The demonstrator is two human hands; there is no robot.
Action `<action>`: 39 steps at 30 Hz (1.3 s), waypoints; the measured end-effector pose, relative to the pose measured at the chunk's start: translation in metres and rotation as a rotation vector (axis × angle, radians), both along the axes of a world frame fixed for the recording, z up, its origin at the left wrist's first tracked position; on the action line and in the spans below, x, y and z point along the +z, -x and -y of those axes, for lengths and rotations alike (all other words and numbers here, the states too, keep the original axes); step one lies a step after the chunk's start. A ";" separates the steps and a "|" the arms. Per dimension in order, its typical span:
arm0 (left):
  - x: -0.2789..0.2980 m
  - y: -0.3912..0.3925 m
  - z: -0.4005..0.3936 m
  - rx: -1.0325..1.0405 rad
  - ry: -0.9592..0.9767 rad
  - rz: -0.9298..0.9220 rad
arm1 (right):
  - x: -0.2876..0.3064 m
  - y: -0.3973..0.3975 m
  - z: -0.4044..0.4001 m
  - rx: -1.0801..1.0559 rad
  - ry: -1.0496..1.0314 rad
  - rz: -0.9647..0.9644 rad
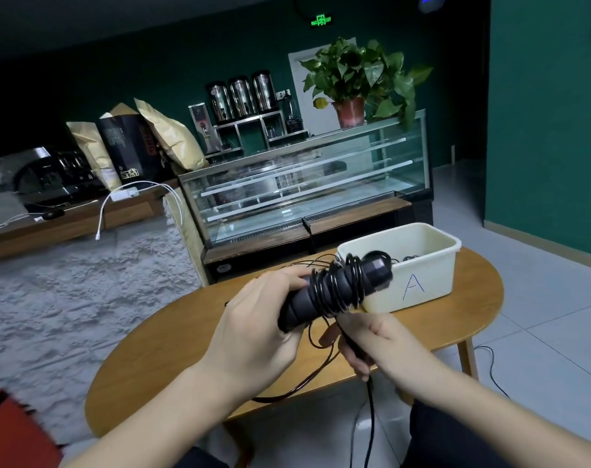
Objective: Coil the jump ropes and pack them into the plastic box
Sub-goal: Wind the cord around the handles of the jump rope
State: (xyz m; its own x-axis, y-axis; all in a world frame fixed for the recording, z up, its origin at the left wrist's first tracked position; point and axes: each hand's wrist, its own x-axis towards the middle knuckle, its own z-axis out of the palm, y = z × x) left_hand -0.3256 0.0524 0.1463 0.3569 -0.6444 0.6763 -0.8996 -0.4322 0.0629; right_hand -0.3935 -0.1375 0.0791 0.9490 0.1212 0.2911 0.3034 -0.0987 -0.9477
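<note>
Black jump-rope handles (324, 295), bundled and wound round with loops of thin black cord (341, 285), held above the near-middle of the wooden table (159, 349); long axis running from near-left up to far-right, the far end pointing at the plastic box (422, 282). How many handles sit inside the bundle, one or two, cannot be told under the coils. Gripped at the near-left end by the left hand (253, 336), fingers curled over the top and thumb beneath. Just below and to the right, the right hand (371, 339), clenched on the loose tail of cord (370, 410), which drops off the near table edge toward the floor. More slack cord looping on the tabletop under the bundle and trailing near-left; a few strands also fanning out toward the far side. White plastic box marked with a blue letter A, standing on the far-right part of the table, just beyond the bundle's far end; dark cord visible inside, likely a rope already packed, count not readable. Judged: winding unfinished, with slack left to take up; the box lying straight ahead along the handle axis, so a short forward push by the left hand probably enough once the tail is wrapped. Counted: one bundle in hand, one box, one table, two hands. Beyond, a glass display case (307, 184) and a potted plant (355, 82).
</note>
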 end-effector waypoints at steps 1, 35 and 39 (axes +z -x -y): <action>0.002 0.007 0.000 -0.037 0.075 0.020 | -0.003 0.005 -0.002 0.006 0.003 0.008; -0.022 0.001 0.008 -0.318 0.145 0.152 | 0.044 -0.030 0.049 -0.041 0.355 0.144; -0.016 0.001 0.013 -0.114 0.069 0.185 | 0.020 -0.019 0.029 -0.098 0.362 0.085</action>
